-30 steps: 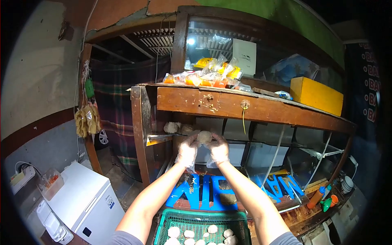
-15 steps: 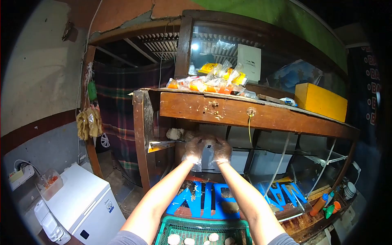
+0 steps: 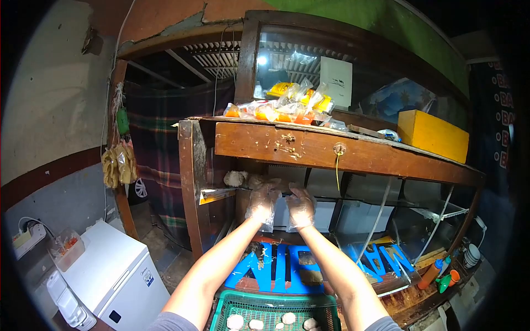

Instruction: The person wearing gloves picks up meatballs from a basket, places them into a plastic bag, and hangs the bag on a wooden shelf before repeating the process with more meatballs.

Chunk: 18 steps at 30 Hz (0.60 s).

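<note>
Both hands wear clear plastic gloves and reach in under the wooden cabinet top. My left hand [image 3: 261, 203] is open, fingers stretched forward, close beside pale rough lumps [image 3: 236, 178] on a shelf at the cabinet's left side. A little to its right, my right hand [image 3: 300, 205] is also open with its fingers extended upward. A gap separates the two palms, and I see nothing held in it. Below my forearms stands a green plastic basket [image 3: 276, 300] with several pale round lumps [image 3: 289, 318] lying in it.
The wooden cabinet [image 3: 326, 144] has glass panes and blue lettering [image 3: 276, 269] in front. On its top lie bagged goods [image 3: 287, 107] and a yellow box [image 3: 433, 135]. A white chest freezer [image 3: 116, 270] stands left. Bottles [image 3: 430, 274] sit at lower right.
My hands have moved apart, and the fingers that were curled close together are now straighter. The camera view has shifted slightly.
</note>
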{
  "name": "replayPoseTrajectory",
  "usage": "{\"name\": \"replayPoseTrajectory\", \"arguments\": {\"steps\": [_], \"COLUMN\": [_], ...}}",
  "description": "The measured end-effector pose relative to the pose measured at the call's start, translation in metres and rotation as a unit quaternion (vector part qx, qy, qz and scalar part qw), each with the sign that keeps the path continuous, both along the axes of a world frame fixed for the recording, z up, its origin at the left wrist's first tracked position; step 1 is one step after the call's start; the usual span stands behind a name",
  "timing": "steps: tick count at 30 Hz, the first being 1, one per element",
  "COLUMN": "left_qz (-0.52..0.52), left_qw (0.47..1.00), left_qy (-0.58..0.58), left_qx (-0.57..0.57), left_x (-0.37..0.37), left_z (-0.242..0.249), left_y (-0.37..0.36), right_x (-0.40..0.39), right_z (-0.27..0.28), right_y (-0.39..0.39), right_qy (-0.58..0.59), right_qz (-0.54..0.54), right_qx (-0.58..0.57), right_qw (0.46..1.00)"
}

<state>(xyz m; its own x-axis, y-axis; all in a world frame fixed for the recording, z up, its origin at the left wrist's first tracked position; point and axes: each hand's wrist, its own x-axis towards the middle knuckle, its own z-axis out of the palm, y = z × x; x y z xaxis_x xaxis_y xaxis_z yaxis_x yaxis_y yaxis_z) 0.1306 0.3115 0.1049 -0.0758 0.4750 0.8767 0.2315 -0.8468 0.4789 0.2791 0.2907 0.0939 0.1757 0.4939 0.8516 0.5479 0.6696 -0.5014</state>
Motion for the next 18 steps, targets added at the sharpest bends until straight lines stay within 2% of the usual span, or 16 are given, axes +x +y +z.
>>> {"name": "replayPoseTrajectory", "arguments": {"steps": [2, 4, 8, 9, 12, 13, 16, 17, 18], "left_qz": [-0.027, -0.054, -0.009, -0.001, -0.034, -0.061, -0.109, -0.098, -0.097], "left_qw": [0.999, 0.997, 0.996, 0.993, 0.99, 0.993, 0.984, 0.985, 0.986], "left_qy": [-0.021, -0.043, -0.018, 0.004, 0.019, 0.025, 0.049, 0.087, 0.075], "left_qx": [-0.019, -0.04, -0.083, -0.114, -0.137, -0.094, -0.133, -0.112, -0.111], "left_x": [-0.003, -0.008, -0.019, -0.022, -0.032, -0.037, -0.051, -0.058, -0.061], "left_z": [0.003, 0.002, -0.007, -0.011, -0.031, -0.033, -0.051, -0.059, -0.065], "left_y": [-0.013, -0.021, -0.047, -0.058, -0.089, -0.107, -0.145, -0.153, -0.164], "right_x": [0.006, 0.011, 0.024, 0.022, 0.021, 0.022, 0.024, 0.022, 0.018], "right_z": [-0.002, 0.002, -0.011, -0.011, -0.014, -0.023, -0.037, -0.039, -0.041], "right_y": [-0.013, -0.043, -0.073, -0.084, -0.126, -0.136, -0.18, -0.199, -0.215], "right_qy": [-0.075, -0.109, -0.184, -0.192, -0.169, -0.16, -0.188, -0.186, -0.182], "right_qz": [-0.072, -0.066, -0.079, -0.088, -0.075, -0.071, -0.03, -0.018, -0.005], "right_qx": [0.077, 0.049, 0.02, 0.04, -0.023, -0.022, -0.031, -0.056, -0.081], "right_qw": [0.991, 0.991, 0.98, 0.977, 0.982, 0.984, 0.981, 0.981, 0.98]}}
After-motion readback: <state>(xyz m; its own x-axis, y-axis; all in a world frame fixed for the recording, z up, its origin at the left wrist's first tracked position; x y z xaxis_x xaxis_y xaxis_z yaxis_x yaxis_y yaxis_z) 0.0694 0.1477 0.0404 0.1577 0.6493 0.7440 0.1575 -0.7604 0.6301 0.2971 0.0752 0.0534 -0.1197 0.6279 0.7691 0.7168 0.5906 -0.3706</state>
